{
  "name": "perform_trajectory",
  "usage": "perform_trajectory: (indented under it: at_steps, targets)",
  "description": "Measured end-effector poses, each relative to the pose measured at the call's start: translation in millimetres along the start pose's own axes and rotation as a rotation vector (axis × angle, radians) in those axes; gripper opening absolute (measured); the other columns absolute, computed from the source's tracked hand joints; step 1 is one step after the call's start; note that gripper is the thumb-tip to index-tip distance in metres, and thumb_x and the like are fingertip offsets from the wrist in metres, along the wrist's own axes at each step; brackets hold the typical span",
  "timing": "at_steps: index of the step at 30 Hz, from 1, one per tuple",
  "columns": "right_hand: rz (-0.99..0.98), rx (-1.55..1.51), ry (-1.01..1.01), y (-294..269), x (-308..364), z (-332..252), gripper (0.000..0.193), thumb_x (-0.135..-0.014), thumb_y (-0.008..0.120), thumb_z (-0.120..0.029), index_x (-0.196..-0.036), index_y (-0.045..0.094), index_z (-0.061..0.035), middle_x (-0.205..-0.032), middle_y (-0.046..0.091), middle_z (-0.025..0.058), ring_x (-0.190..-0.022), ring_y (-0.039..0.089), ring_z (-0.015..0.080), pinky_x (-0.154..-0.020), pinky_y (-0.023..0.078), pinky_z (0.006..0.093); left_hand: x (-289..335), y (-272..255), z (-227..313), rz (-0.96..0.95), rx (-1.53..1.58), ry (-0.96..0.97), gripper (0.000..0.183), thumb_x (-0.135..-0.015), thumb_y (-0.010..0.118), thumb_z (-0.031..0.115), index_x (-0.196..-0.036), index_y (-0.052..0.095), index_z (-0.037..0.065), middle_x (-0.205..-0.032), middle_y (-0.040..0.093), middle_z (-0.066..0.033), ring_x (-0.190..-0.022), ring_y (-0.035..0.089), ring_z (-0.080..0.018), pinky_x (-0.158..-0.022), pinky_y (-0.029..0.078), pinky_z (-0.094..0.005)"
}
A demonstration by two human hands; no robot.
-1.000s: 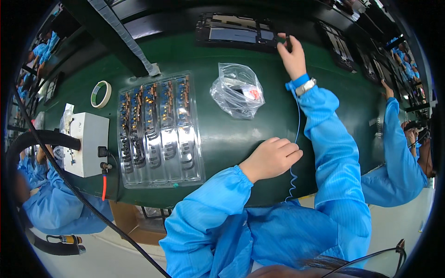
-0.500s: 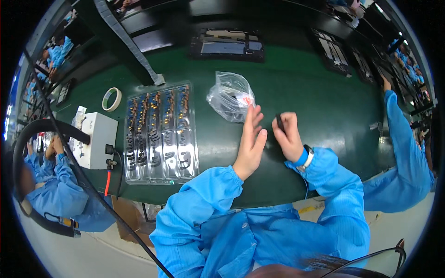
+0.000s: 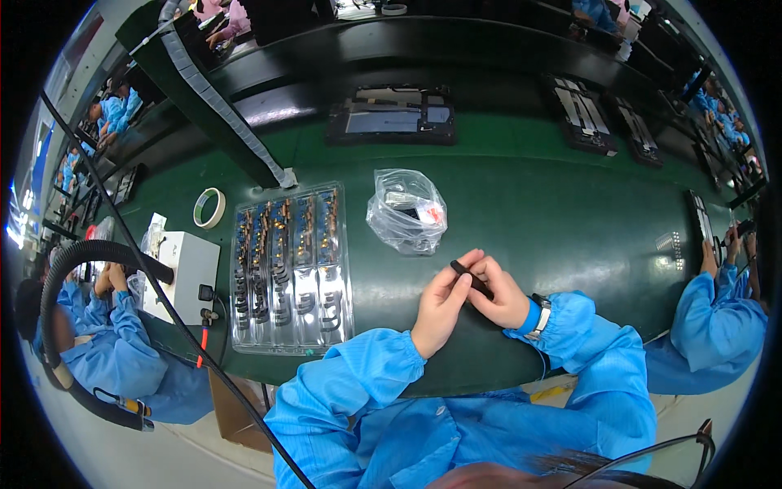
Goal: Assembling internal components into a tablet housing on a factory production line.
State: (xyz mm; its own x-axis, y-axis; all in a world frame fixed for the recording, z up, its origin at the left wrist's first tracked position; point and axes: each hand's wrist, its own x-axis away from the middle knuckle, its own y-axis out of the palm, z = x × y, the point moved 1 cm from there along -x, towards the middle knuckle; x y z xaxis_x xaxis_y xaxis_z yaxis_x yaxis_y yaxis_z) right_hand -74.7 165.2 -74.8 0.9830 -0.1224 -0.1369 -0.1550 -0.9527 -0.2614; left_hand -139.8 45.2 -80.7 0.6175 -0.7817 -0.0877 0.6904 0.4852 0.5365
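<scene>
Just below and right of centre, my left hand (image 3: 437,314) and right hand (image 3: 507,303) together pinch a slim black piece (image 3: 480,285).

A dark green workbench (image 3: 562,212) spanned the room, its near edge bowed by the lens and its surface softly glossy. Along its far side ran a long black band (image 3: 489,49) (too dim to tell whether shelf or conveyor), bearing a pale reflection on the left. There a dark post (image 3: 169,72) leaned inward. Pale grey floor (image 3: 199,452) showed near left; white light (image 3: 14,232) glared at the left rim.
</scene>
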Motion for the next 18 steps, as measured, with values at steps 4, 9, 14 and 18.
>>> perform_trajectory:
  at_steps: [4,9,14,18]
  targets:
    - [0.137,-0.121,0.019,0.1,-2.6,-4.0,0.023,-0.080,0.057,-0.002,-0.096,0.041,-0.0016,-0.088,0.053,0.0091,-0.082,0.056,0.0129,-0.067,0.045,0.0244,4.9,-3.1,2.6,0.041,-0.038,0.066,0.040,-0.092,0.043,0.009,-0.130,0.035,-0.001,-0.129,0.043,-0.0131,-0.115,0.044,-0.0183,-0.098,0.033,-0.0308]
    - [-0.085,-0.028,0.052,-8.3,-8.4,-7.7,0.017,-0.080,0.059,-0.003,-0.097,0.056,0.0005,-0.085,0.061,0.0080,-0.078,0.059,0.0124,-0.067,0.048,0.0248,0.7,4.7,4.6,0.124,-0.011,0.098,0.035,-0.093,0.041,0.012,-0.125,0.042,-0.002,-0.125,0.047,-0.0154,-0.115,0.044,-0.0196,-0.098,0.034,-0.0307]
    - [-0.130,0.010,0.054,-3.9,-9.1,-17.5,0.016,-0.079,0.059,-0.002,-0.094,0.057,0.0009,-0.089,0.061,0.0088,-0.081,0.059,0.0131,-0.070,0.047,0.0253,2.0,-3.3,1.2,0.086,0.041,-0.008,0.039,-0.095,0.035,0.020,-0.126,0.040,-0.002,-0.125,0.047,-0.0156,-0.114,0.044,-0.0201,-0.097,0.034,-0.0303]
    - [0.027,-0.197,0.071,3.2,-7.0,-17.0,0.013,-0.081,0.056,-0.005,-0.093,0.059,0.0003,-0.087,0.061,0.0103,-0.080,0.060,0.0166,-0.068,0.047,0.0267,2.5,-6.9,-2.4,0.095,0.034,-0.005,0.039,-0.094,0.036,0.018,-0.127,0.039,-0.001,-0.128,0.044,-0.0150,-0.116,0.043,-0.0196,-0.098,0.033,-0.0306]
